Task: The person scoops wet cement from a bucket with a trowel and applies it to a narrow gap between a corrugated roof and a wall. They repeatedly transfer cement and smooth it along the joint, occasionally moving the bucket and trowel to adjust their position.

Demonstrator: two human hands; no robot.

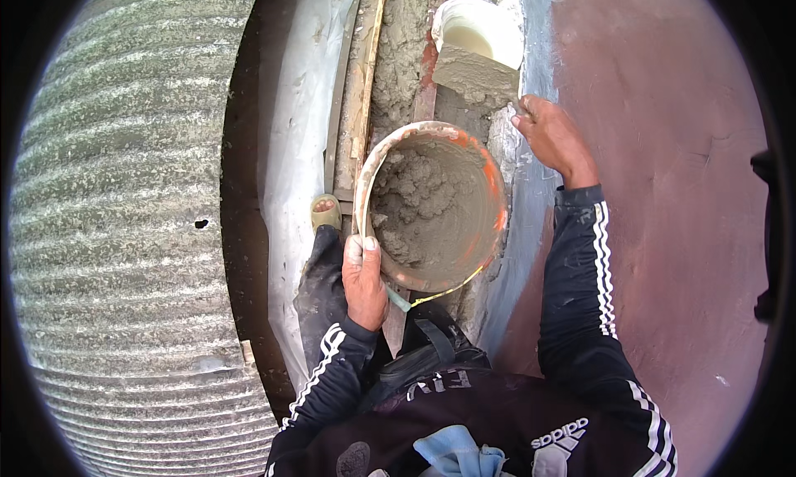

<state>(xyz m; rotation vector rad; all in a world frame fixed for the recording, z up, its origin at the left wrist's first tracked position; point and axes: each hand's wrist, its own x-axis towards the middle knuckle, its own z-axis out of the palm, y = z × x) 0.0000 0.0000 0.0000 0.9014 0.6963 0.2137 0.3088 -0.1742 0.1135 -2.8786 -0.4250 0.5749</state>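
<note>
An orange-rimmed bucket (497,179) smeared with mortar stands in front of my body, tilted slightly. Thick grey mortar (427,199) lies inside it. My left hand (365,282) is closed on its near-left rim, thumb on top. Beyond the bucket, to the right, my right hand (557,141) is closed at the edge of a flat, mortar-covered tool (477,75), trowel-like in shape. Its handle is hidden. That tool lies just before a white bucket (500,25) of cloudy water. The yellow bucket handle (448,291) hangs down on the near side with a green grip.
Fresh mortar (402,46) fills a narrow strip beside a wooden batten (369,79). Plastic sheeting (294,145) runs along the left, then a dark gap and corrugated roofing (133,195). A reddish-brown surface (663,145) spans the right. My sandalled foot (326,212) rests left of the bucket.
</note>
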